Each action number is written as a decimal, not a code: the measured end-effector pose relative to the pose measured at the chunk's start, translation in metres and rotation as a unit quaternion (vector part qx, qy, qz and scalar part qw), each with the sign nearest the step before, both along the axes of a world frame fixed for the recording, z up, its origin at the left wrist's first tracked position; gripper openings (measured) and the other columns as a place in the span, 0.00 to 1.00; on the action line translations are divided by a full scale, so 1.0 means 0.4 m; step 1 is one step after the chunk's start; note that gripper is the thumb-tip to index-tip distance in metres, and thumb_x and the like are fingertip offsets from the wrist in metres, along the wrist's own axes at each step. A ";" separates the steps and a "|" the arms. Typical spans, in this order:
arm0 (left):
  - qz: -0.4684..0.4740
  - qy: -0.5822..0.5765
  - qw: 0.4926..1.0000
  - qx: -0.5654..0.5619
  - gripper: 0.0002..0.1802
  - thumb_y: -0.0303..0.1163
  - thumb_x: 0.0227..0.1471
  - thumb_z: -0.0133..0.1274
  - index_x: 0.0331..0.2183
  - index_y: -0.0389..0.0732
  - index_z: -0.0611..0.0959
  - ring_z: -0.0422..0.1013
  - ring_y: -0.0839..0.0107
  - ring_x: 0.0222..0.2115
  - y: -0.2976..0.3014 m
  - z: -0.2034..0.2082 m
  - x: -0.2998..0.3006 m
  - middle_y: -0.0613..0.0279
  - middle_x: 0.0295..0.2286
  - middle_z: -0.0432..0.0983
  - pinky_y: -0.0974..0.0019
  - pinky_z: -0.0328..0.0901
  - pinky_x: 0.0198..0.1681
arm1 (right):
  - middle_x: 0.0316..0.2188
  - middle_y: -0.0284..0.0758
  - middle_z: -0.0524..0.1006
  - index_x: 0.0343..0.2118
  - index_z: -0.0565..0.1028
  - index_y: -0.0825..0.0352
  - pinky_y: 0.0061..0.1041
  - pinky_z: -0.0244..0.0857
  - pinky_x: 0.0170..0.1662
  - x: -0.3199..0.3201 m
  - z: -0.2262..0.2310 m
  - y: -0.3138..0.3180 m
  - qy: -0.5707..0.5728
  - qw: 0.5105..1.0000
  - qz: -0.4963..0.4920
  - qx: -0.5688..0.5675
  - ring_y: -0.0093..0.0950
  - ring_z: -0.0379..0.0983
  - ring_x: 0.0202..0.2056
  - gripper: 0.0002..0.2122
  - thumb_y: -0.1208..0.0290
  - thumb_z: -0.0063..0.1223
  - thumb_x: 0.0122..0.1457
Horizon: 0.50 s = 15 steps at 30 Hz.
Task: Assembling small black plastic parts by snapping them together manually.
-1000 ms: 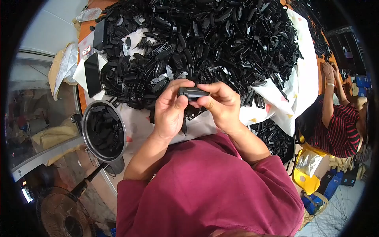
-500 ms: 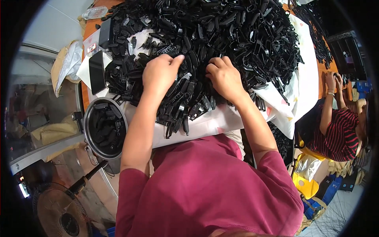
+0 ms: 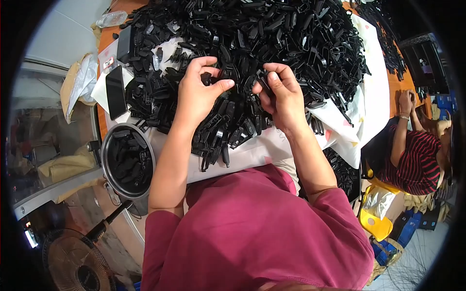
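A big heap of small black plastic parts (image 3: pixel 310 43), slim and clip-like, covers the table in front of me. Over its near side, my right hand (image 3: pixel 284 94) is closed with thumb and fingers on a small black plastic part (image 3: pixel 264 81). To the left, my left hand (image 3: pixel 201 92) hovers above the heap, thumb and forefinger spread apart. Black shows in the gap of that hand; whether a part rests against the curled fingers is unclear. Several parts (image 3: pixel 213 145) lie along the near edge of the heap, below both hands.
A round metal bowl (image 3: pixel 105 157) with black parts stands at the left. Near it lie a phone (image 3: pixel 116 92), a dark box (image 3: pixel 124 44) and a clear plastic bottle (image 3: pixel 111 19). White sheeting (image 3: pixel 374 92) covers the table. A fan (image 3: pixel 77 264) is lower left; a person in stripes (image 3: pixel 415 160) sits at the right.
Both hands have lifted from the parts and turned, thumbs now showing. The right hand now has a black part in its fingers; the left thumb and forefinger have spread.
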<state>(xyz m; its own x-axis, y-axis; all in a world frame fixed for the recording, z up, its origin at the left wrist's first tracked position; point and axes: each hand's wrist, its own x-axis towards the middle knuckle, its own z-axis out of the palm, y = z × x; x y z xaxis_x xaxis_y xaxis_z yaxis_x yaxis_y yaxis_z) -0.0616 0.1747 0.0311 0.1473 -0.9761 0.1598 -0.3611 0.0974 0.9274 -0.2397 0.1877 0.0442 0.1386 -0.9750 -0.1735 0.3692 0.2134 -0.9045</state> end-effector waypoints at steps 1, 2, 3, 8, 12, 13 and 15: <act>-0.037 0.074 0.996 0.034 0.17 0.26 0.34 0.64 0.30 0.36 0.76 0.68 0.77 0.24 0.007 0.009 0.001 0.65 0.24 0.74 0.73 0.65 0.30 | 0.25 0.32 0.71 0.42 0.64 0.63 0.11 0.46 0.16 -0.001 0.001 0.002 -0.029 0.999 0.021 0.001 0.14 0.57 0.16 0.09 0.68 0.40 0.60; -0.074 0.147 0.984 0.067 0.17 0.25 0.33 0.64 0.30 0.36 0.76 0.67 0.79 0.24 0.014 0.022 0.000 0.68 0.25 0.73 0.75 0.65 0.31 | 0.24 0.31 0.71 0.41 0.64 0.63 0.11 0.44 0.15 0.000 0.003 0.005 -0.059 0.997 0.043 0.002 0.14 0.56 0.15 0.09 0.68 0.41 0.60; -0.092 0.163 0.977 0.104 0.16 0.24 0.34 0.64 0.30 0.37 0.77 0.66 0.82 0.26 0.021 0.041 -0.004 0.70 0.24 0.72 0.77 0.63 0.30 | 0.24 0.31 0.70 0.40 0.64 0.64 0.10 0.44 0.14 0.009 0.014 0.010 -0.072 0.997 0.032 0.005 0.13 0.54 0.13 0.08 0.70 0.45 0.58; -0.158 0.162 0.974 -0.007 0.11 0.22 0.36 0.62 0.26 0.36 0.76 0.66 0.82 0.26 0.043 0.057 -0.008 0.67 0.27 0.73 0.79 0.63 0.30 | 0.24 0.30 0.71 0.37 0.68 0.67 0.10 0.48 0.13 0.019 0.060 0.037 -0.043 0.997 0.054 -0.022 0.12 0.57 0.14 0.10 0.76 0.53 0.53; -0.141 0.214 0.965 0.051 0.10 0.26 0.38 0.62 0.25 0.35 0.77 0.67 0.81 0.28 0.072 0.073 -0.007 0.64 0.28 0.74 0.78 0.63 0.31 | 0.27 0.31 0.73 0.40 0.71 0.70 0.10 0.52 0.15 0.013 0.047 0.043 0.039 0.992 0.008 -0.121 0.14 0.62 0.16 0.12 0.74 0.54 0.52; -0.150 0.214 0.965 -0.011 0.09 0.27 0.39 0.61 0.24 0.35 0.77 0.69 0.78 0.30 0.072 0.070 -0.011 0.61 0.30 0.75 0.76 0.64 0.32 | 0.28 0.32 0.73 0.40 0.72 0.70 0.11 0.56 0.19 0.010 0.045 0.043 0.086 0.980 -0.006 -0.178 0.15 0.64 0.18 0.12 0.74 0.54 0.52; -0.147 0.209 0.966 -0.029 0.09 0.27 0.39 0.61 0.24 0.35 0.77 0.70 0.77 0.30 0.076 0.060 -0.013 0.60 0.30 0.75 0.75 0.64 0.33 | 0.29 0.33 0.74 0.40 0.73 0.70 0.12 0.59 0.23 0.012 0.044 0.043 0.134 0.963 -0.019 -0.233 0.16 0.66 0.21 0.13 0.73 0.54 0.52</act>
<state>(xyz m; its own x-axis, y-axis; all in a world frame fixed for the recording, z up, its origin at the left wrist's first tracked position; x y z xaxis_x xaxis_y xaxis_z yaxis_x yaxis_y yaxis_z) -0.0668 0.2051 0.0550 -0.0708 -0.9770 0.2011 0.0954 0.1940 0.9763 -0.2350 0.2047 0.0617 0.1125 -0.9589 0.2603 0.1094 -0.2484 -0.9624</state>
